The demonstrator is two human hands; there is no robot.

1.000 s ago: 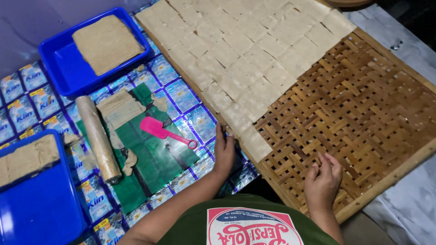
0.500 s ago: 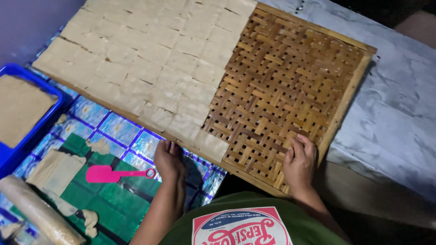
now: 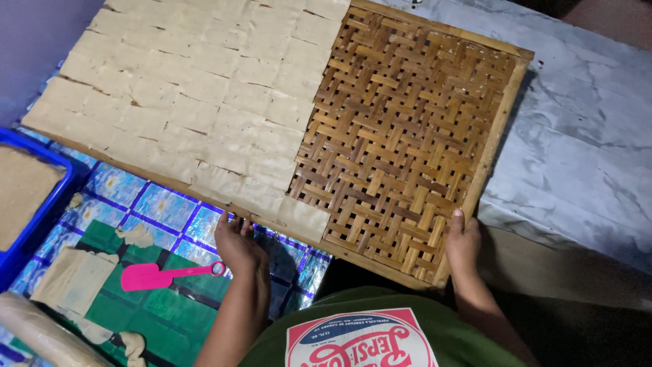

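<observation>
A large woven bamboo tray (image 3: 407,136) with a wooden frame lies before me, its left part covered by several pale dough squares (image 3: 197,102) laid in rows. My left hand (image 3: 238,243) grips the tray's near edge below the dough. My right hand (image 3: 462,241) grips the tray's near right corner, thumb on the frame. The tray's right half is bare weave.
A pink plastic scraper (image 3: 159,275) lies on a green mat (image 3: 136,306) with dough scraps and a flat dough piece (image 3: 75,278). A blue tub (image 3: 27,197) of dough is at the left, a rolling pin (image 3: 41,336) at bottom left. Grey marbled surface (image 3: 584,156) lies right.
The tray has shifted rightward and nearer in view as my head moved. Both hands went from resting near its edge to gripping it, the right hand now at the corner.
</observation>
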